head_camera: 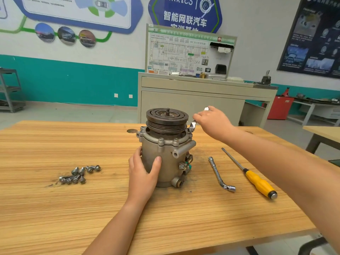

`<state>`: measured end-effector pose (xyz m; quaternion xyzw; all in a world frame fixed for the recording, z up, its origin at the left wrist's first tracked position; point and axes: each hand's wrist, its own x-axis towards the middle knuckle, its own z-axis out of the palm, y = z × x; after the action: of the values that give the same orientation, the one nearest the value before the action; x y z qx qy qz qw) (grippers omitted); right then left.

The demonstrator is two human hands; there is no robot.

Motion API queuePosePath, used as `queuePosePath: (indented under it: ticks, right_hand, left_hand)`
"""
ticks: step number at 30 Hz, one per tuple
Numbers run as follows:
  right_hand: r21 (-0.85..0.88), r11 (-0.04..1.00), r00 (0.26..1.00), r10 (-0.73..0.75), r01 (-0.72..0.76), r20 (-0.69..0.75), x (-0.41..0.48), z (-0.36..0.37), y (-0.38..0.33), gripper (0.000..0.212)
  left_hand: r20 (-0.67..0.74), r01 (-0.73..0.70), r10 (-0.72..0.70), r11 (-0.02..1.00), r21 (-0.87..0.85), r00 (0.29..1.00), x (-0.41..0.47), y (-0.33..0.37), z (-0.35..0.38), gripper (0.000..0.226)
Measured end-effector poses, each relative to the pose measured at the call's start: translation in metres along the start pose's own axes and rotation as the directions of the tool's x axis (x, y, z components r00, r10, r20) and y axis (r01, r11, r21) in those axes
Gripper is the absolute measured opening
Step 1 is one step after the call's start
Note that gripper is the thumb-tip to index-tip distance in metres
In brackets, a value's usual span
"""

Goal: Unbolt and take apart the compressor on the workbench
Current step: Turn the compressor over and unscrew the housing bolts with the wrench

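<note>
Teal-and-white walls are running behind the scene, hung with posters, and a wiring-diagram board (184, 52) is standing on a beige cabinet (193, 100) just beyond the far edge of the wooden worktop (92, 208).

The compressor (165, 162) is standing upright near the middle of the worktop, with its dark grooved pulley (167, 119) facing up and a short threaded shaft poking out of the pulley's centre. Two flange bolts (161, 140) are still sitting in the front of the housing rim below the pulley.

The left hand (142, 173) is holding the compressor body low on its left side, with the thumb lying across the front and the fingers wrapping round out of sight. The right hand (213, 122) is reaching in from the right above the worktop, its fingers curling round the shaft of a shiny wrench (193, 125). The lower ring end of the wrench is sitting on a bolt at the right edge of the rim, and its upper end is sticking out past the knuckles.

A cluster of loose bolts (79, 174) is lying on the worktop well to the left of the compressor. To the right, an L-shaped socket wrench (219, 174) is lying near the compressor, and a yellow-handled screwdriver (253, 176) is lying just beyond it, both angling toward the near right.
</note>
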<state>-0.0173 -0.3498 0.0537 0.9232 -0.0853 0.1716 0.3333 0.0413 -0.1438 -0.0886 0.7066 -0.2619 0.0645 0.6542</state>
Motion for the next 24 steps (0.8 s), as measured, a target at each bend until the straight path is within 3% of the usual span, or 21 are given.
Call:
queuePosePath:
  ticks: [2, 4, 7, 9, 12, 18, 24]
  right_hand:
    - [0.109, 0.991, 0.993, 0.091, -0.083, -0.073, -0.005, 0.002, 0.000, 0.031]
    - [0.328, 0.920, 0.949, 0.277, -0.215, -0.153, -0.017, -0.001, 0.004, 0.028]
    - [0.529, 0.783, 0.896, 0.435, -0.327, -0.090, -0.037, -0.012, 0.009, 0.024]
    - [0.513, 0.792, 0.919, 0.394, -0.330, -0.018, -0.050, -0.023, 0.009, 0.025]
    - [0.359, 0.881, 0.952, 0.284, -0.308, 0.118, -0.065, -0.041, 0.004, 0.024]
    - [0.134, 0.966, 0.941, 0.173, -0.219, 0.292, -0.069, -0.054, -0.015, 0.021]
    - [0.106, 0.964, 0.934, 0.204, -0.244, 0.294, -0.069, -0.055, -0.018, 0.021]
  left_hand:
    - [0.007, 0.005, -0.005, 1.000, -0.003, 1.000, 0.000, 0.000, 0.000, 0.065]
    - [0.004, 0.007, -0.007, 1.000, -0.004, 1.000, 0.000, 0.000, 0.000, 0.066]
    - [0.001, 0.011, -0.011, 1.000, -0.008, 1.000, 0.000, 0.001, 0.000, 0.064]
    - [0.005, 0.018, -0.018, 1.000, -0.013, 1.000, 0.000, 0.001, 0.000, 0.064]
    - [0.004, 0.023, -0.023, 1.000, -0.015, 1.000, 0.000, 0.001, 0.000, 0.064]
    - [0.009, 0.030, -0.030, 0.999, -0.017, 0.999, 0.000, 0.002, 0.000, 0.063]
    - [0.012, 0.034, -0.034, 0.999, -0.012, 0.999, 0.001, 0.002, -0.001, 0.064]
